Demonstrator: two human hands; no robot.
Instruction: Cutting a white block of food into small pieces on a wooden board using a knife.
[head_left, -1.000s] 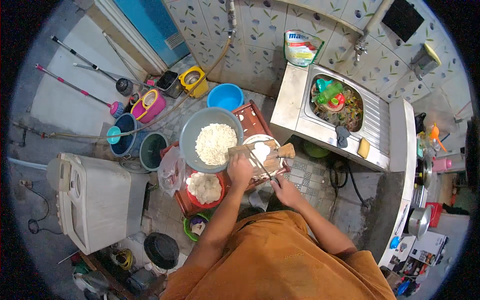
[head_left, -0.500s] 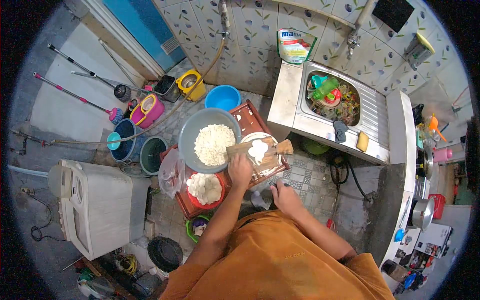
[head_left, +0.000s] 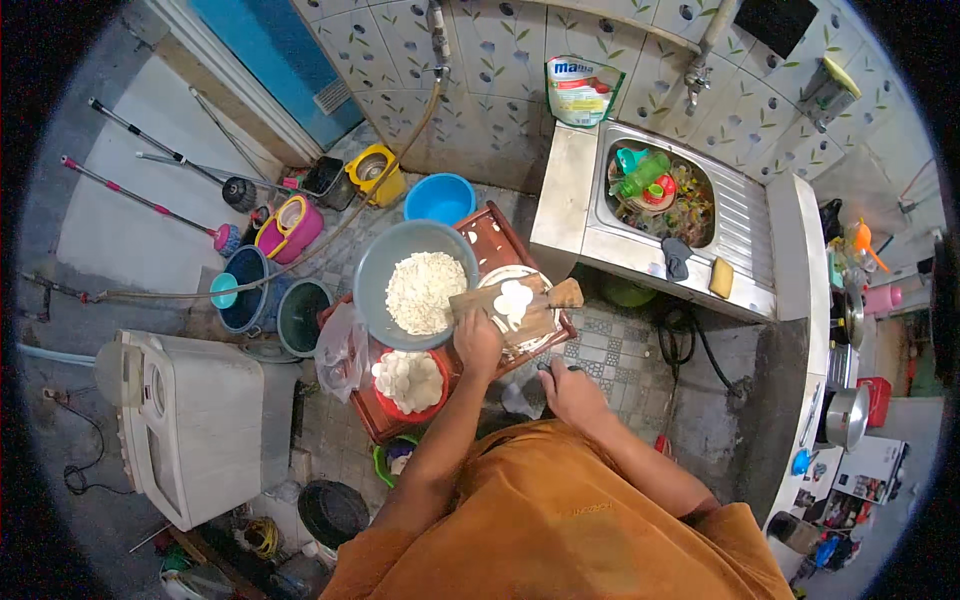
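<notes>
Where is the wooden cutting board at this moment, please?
The wooden cutting board lies near the centre of the head view, just right of the grey basin, with the left hand at its left end.

I see a low red-brown table (head_left: 503, 240) on patterned floor tiles (head_left: 622, 352), carrying a wide gray basin (head_left: 371, 285), a red bowl (head_left: 418, 412) just beside it, a round white tray (head_left: 530, 346) at right, a clear plastic bag (head_left: 342, 352) at the left edge, and loose white scraps (head_left: 473, 238).
</notes>
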